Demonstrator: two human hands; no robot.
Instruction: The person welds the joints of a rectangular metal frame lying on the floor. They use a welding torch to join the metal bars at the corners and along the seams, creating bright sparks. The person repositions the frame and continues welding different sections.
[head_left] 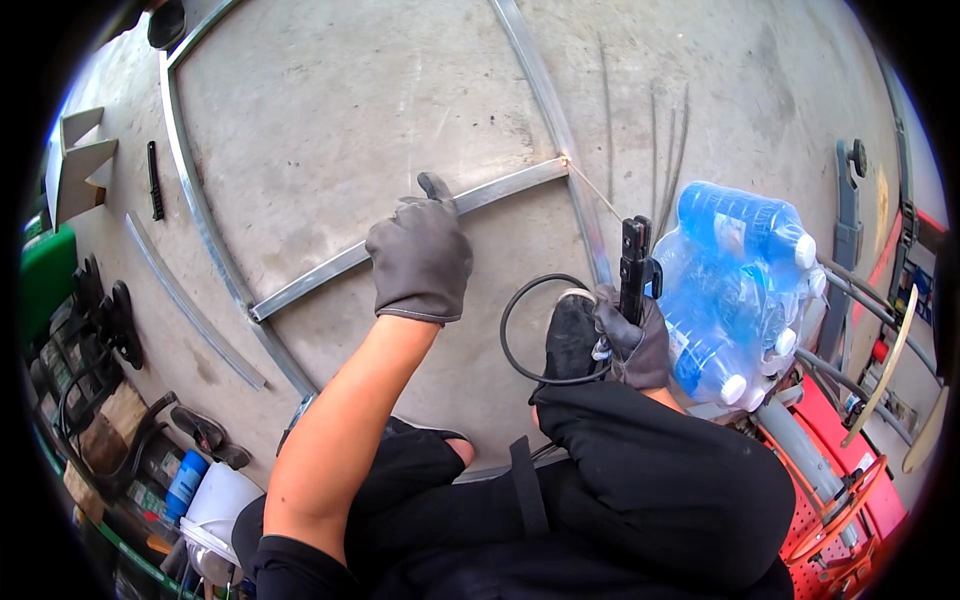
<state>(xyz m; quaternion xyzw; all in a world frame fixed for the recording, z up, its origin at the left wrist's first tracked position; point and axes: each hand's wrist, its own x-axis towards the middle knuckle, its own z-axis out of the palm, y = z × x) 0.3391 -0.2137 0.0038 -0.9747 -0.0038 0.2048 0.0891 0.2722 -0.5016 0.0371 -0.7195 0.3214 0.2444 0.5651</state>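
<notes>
Bottles (plastic-wrapped) crowd right hand; white bucket sits left.

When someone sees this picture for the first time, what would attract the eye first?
Probably the small glowing spot at the crossbar's right end, where a thin rod reaches from the black holder in the gloved right hand. Next, perhaps, the wrapped pack of blue bottles to the right of that hand. The gloved left hand also stands out, over the crossbar.
</notes>
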